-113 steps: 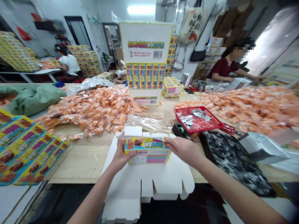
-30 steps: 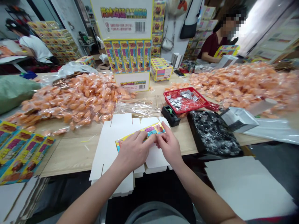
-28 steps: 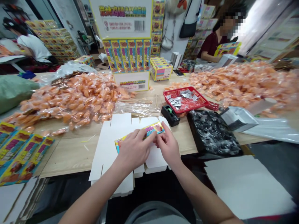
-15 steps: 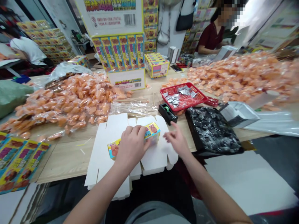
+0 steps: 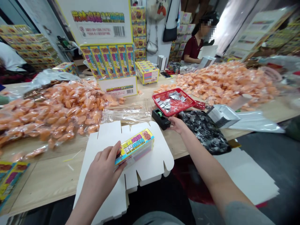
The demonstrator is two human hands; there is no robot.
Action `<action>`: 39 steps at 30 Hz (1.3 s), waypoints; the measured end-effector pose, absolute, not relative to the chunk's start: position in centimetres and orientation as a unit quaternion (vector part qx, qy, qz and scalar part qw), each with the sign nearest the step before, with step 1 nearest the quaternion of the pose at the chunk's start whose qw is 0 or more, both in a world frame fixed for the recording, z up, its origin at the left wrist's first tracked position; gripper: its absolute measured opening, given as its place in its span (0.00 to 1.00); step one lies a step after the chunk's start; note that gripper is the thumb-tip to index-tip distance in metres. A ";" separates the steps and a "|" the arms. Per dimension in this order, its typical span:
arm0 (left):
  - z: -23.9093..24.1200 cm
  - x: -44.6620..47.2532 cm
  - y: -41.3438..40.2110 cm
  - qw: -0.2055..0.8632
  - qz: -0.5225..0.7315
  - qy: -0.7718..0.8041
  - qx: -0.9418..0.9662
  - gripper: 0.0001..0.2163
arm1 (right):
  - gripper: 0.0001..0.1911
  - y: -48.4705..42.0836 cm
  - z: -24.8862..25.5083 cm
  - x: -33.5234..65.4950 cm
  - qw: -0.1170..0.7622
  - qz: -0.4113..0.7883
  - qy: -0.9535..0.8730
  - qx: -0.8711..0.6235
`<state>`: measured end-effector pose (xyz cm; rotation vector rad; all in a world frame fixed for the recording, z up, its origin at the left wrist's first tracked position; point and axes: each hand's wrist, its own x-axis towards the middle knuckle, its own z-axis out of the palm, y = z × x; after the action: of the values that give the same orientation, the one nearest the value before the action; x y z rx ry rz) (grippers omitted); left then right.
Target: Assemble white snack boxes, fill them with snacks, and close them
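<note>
My left hand (image 5: 105, 164) grips the left end of a small printed box (image 5: 136, 145), yellow, blue and pink, thumb on the near side and fingers over the top. The box lies tilted above a stack of flat white cardboard blanks (image 5: 107, 134). At the near right end of a black tape dispenser (image 5: 161, 120) with a green core is my right hand (image 5: 178, 125). Its thumb and fingers close around that end; whether tape is between them is too small to tell.
A red basket (image 5: 173, 101) of silver sachets stands behind the dispenser. Black wrapped packets (image 5: 203, 128) fill a tray at right. Orange wrapped pieces lie heaped left (image 5: 58, 109) and right (image 5: 225, 82). A tall display box (image 5: 105, 22) rises behind. A co-worker (image 5: 193, 47) sits across the table.
My right hand has moved from beside the printed box to the tape dispenser's end. My left hand has slid to the box's left end, showing more of its top. The view has shifted right.
</note>
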<state>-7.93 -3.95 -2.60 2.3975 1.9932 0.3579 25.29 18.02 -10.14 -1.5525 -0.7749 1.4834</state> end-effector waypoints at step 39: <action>-1.6 -7.2 -5.2 0.008 0.327 0.613 0.719 0.09 | 0.36 -3.0 -5.2 8.2 0.444 0.575 -0.555 -0.405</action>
<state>-7.19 -5.20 -1.55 2.2492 1.9161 1.0217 8.25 -3.01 -5.22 -1.0038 -1.3762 1.4246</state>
